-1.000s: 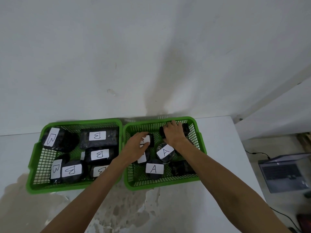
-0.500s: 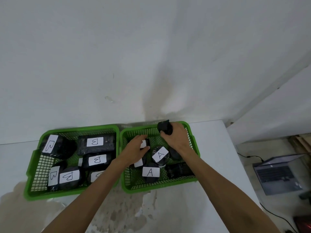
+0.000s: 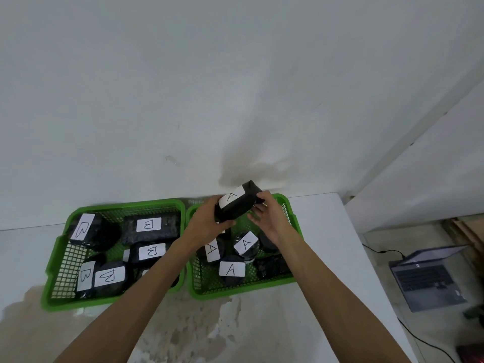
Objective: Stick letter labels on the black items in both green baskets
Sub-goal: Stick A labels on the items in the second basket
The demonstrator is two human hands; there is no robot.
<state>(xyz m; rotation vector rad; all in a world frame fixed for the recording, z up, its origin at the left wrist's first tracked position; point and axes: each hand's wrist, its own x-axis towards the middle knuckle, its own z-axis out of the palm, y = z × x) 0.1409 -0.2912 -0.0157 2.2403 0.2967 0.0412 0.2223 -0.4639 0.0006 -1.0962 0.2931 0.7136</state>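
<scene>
Two green baskets stand side by side on a white table. The left basket (image 3: 56, 260) holds several black items with white "B" labels. The right basket (image 3: 294, 224) holds black items, three showing "A" labels, and one unlabelled black item (image 3: 272, 267) at its front right. Above the right basket both hands hold a black block (image 3: 239, 206) with a white "A" label (image 3: 231, 197) on its upper face. My left hand (image 3: 207, 224) grips the block's lower left end. My right hand (image 3: 269, 218) holds its right end with fingertips.
A white wall rises right behind the baskets. The table's right edge (image 3: 366, 263) drops to the floor, where an open laptop (image 3: 429, 279) sits with a black cable (image 3: 419, 339) trailing. The tabletop in front of the baskets is stained.
My right hand lifted the black block out of the right basket. My left hand left the basket items and took the block's other end. An "A" label now shows on it.
</scene>
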